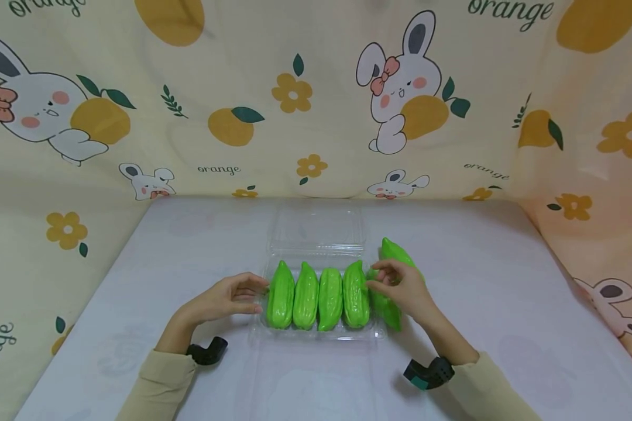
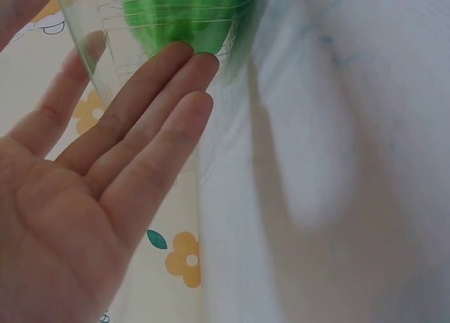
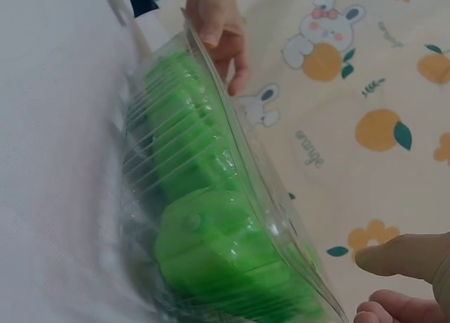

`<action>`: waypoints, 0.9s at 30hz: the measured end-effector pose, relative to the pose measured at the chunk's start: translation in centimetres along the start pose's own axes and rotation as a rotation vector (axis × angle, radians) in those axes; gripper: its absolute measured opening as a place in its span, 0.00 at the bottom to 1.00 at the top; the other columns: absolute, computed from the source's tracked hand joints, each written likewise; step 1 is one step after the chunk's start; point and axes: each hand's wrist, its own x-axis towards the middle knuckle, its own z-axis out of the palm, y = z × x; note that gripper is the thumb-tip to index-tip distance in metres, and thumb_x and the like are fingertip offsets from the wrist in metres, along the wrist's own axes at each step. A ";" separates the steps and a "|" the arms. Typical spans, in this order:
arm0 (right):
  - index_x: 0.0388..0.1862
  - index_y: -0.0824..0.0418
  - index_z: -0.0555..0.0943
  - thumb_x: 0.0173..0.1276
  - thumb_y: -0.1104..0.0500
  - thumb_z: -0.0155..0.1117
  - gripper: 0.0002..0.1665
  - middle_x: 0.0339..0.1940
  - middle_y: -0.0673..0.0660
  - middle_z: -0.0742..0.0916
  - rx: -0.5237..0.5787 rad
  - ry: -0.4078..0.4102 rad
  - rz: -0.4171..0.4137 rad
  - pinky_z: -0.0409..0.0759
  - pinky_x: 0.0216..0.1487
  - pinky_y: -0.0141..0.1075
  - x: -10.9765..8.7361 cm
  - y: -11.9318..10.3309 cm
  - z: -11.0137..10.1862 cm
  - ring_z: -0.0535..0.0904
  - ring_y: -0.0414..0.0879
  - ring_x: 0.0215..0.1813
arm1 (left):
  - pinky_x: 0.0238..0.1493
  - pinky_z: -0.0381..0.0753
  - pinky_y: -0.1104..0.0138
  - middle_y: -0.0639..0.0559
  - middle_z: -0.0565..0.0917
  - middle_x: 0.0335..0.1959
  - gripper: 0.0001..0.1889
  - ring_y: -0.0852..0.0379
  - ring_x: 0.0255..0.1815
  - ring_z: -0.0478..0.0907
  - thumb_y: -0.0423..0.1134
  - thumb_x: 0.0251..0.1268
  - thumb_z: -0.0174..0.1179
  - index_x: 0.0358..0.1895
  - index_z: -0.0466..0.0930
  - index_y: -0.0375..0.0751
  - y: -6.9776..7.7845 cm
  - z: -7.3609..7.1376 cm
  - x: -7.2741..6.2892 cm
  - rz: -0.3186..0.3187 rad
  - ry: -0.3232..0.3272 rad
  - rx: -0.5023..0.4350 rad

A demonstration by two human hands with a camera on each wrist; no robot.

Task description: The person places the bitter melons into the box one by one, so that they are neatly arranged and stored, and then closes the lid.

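Note:
A clear plastic box [image 1: 321, 335] holds several glossy green bitter gourds [image 1: 330, 299], standing side by side in a row. My left hand [image 1: 237, 298] is at the box's left side, its fingers fairly straight and the fingertips right at the wall. In the left wrist view, the palm shows bare and a green gourd [image 2: 179, 17] appears through the ribbed plastic. At the right end, my right hand [image 1: 402, 286] has thumb and forefinger spread beside the rim, holding nothing. Under and behind it lie more gourds [image 1: 392, 313], partly hidden by the hand.
One transparent flap [image 1: 316, 231] of the box lies folded back behind it; another [image 1: 316, 380] spreads toward me. Black wrist cameras [image 1: 208, 352] sit on both wrists. A white tabletop [image 1: 189, 245] meets a curtain [image 1: 316, 134] printed with rabbits and oranges.

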 end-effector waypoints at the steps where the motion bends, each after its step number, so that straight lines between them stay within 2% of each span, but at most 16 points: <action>1: 0.49 0.71 0.79 0.59 0.63 0.71 0.20 0.34 0.61 0.82 0.006 0.006 0.001 0.75 0.32 0.21 -0.1 0.0 -0.1 0.72 0.32 0.31 | 0.66 0.74 0.48 0.32 0.74 0.63 0.27 0.35 0.65 0.72 0.41 0.63 0.65 0.61 0.69 0.31 0.0 0.0 0.0 0.001 -0.001 -0.002; 11: 0.48 0.70 0.80 0.62 0.62 0.69 0.18 0.35 0.59 0.84 -0.047 0.102 0.061 0.76 0.33 0.22 -0.6 0.8 -1.3 0.73 0.29 0.32 | 0.65 0.76 0.50 0.32 0.74 0.63 0.27 0.35 0.64 0.72 0.40 0.62 0.65 0.61 0.70 0.31 0.0 0.1 0.2 0.005 -0.007 -0.004; 18: 0.49 0.69 0.80 0.63 0.61 0.68 0.18 0.35 0.59 0.85 -0.103 0.183 0.070 0.75 0.35 0.20 -0.6 1.4 -2.9 0.72 0.25 0.32 | 0.65 0.76 0.52 0.31 0.74 0.63 0.27 0.35 0.64 0.72 0.40 0.62 0.65 0.61 0.69 0.30 0.1 0.1 0.2 0.002 -0.012 -0.007; 27: 0.50 0.69 0.80 0.64 0.60 0.68 0.19 0.37 0.62 0.85 -0.159 0.211 0.097 0.75 0.35 0.18 -0.2 1.9 -4.2 0.71 0.22 0.31 | 0.66 0.77 0.54 0.33 0.74 0.63 0.27 0.36 0.65 0.72 0.42 0.62 0.65 0.61 0.70 0.32 0.1 0.2 0.2 0.000 -0.001 0.012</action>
